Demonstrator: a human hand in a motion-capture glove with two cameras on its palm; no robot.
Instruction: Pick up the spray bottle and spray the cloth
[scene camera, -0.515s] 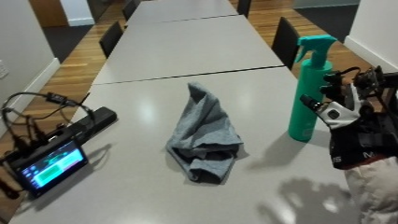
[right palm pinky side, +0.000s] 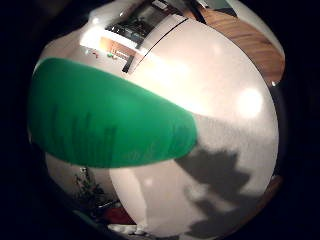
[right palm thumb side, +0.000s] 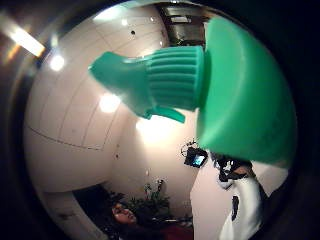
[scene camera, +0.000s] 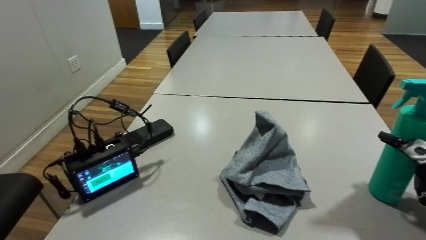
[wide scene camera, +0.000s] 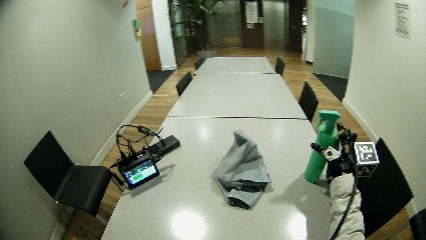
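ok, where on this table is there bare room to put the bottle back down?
Bare tabletop between the grey cloth and the green spray bottle, and a wide strip between the cloth and the small screen. The far table past the seam is bare too. Crowded: the corner with the screen, its cables and the black box.

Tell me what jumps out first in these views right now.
The green spray bottle stands upright at the table's right edge, with the gloved right hand right beside it. A crumpled grey cloth lies mid-table, left of the bottle. A small lit screen with cables sits near the left edge.
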